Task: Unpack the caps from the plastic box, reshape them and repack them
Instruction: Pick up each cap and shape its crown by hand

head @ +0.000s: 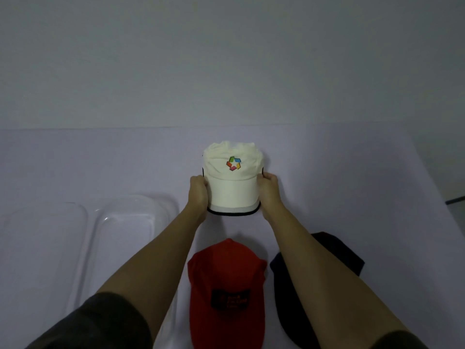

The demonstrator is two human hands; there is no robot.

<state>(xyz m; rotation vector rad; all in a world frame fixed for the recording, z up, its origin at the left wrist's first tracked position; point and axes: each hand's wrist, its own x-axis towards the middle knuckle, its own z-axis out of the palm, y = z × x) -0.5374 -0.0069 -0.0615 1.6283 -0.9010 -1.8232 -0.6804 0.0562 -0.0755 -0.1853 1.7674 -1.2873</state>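
Holding the white cap (232, 177) by both sides of its brim, I judge the step in hand is reshaping: press evenly from left and right so the brim curves without creasing, and leave the crumpled crown for afterwards. From the head view, my left hand (198, 191) wraps the brim's left edge and my right hand (269, 188) wraps its right edge, fingers curled and clamped on the cap, which sits between them on the pale desk (100, 162), logo facing me. Nearer to me the red cap (226, 285) lies between my forearms, and a dark cap (344, 255) shows under my right arm. The clear plastic box (166, 206) stands empty to my left.
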